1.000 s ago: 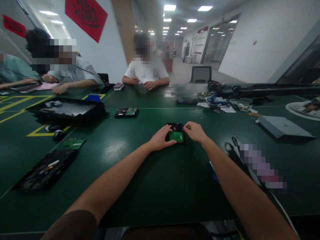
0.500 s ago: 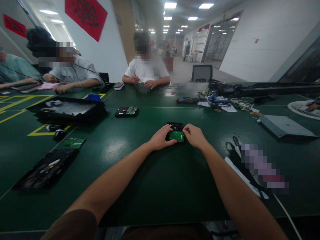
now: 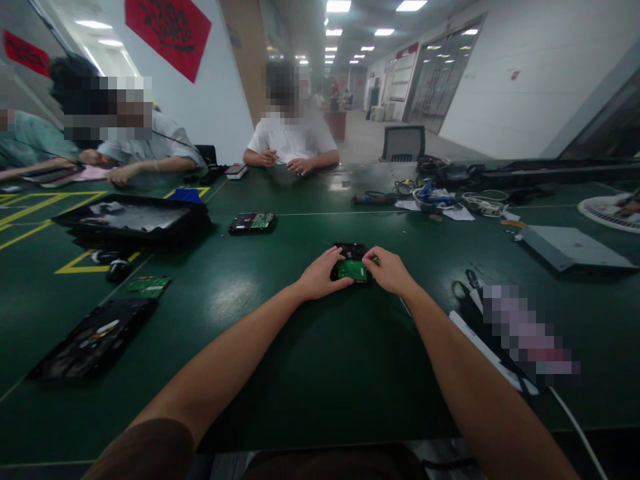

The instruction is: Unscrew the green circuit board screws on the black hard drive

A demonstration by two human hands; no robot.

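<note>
A hard drive (image 3: 353, 269) lies on the green table in front of me, its green circuit board facing up and its black casing showing at the far end. My left hand (image 3: 325, 275) grips its left side, fingers on the far part and thumb along the near edge. At the right edge of the drive, my right hand (image 3: 387, 269) is closed in a pinch over the board. A slim tool (image 3: 377, 261) with a yellow-green part sits in that pinch; its kind is mostly hidden by the fingers.
Another hard drive (image 3: 253, 223) lies ahead to the left. Farther left are a black tray (image 3: 133, 223), a loose circuit board (image 3: 149, 287) and a black casing (image 3: 95, 337). On the right sit a grey metal box (image 3: 575, 248), a bundle of cables (image 3: 435, 197) and a white strip (image 3: 487, 350). Co-workers sit across the table.
My right hand has shifted slightly down and left along the drive's right edge, still pinched. My left hand and the hard drive have stayed in place.
</note>
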